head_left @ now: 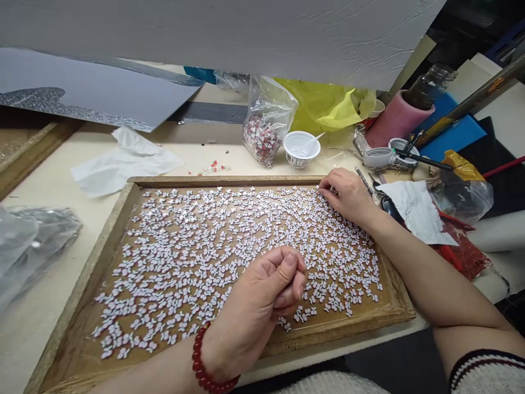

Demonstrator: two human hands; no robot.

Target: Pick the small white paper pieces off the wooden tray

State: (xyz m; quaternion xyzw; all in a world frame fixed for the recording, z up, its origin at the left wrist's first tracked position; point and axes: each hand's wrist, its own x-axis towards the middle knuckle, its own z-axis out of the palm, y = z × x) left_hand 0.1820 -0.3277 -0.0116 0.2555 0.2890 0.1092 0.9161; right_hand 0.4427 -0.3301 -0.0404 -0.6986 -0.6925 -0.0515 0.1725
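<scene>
A shallow wooden-framed tray [88, 268] lies before me, its floor scattered with small white two-lobed pieces [197, 257] that have thin coloured edges. Over the tray's near middle, my left hand [266, 290] is curled closed, thumb against the bent fingers; whatever it may hold is hidden. A red bead bracelet [200, 355] circles that wrist. At the far right part of the tray, my right hand [348, 197] reaches down to the pieces by the frame, thumb and fingertips pressed together. What lies between those fingertips is too small to make out.
Beyond the tray stand a clear bag [264, 131] of red and white bits and a white cup [301, 149] with a spoon. A crumpled tissue [123, 161] is at back left, plastic bags [33, 246] at left. Pink roll [397, 117], pens and paper crowd the right. A large white board [205, 33] overhangs.
</scene>
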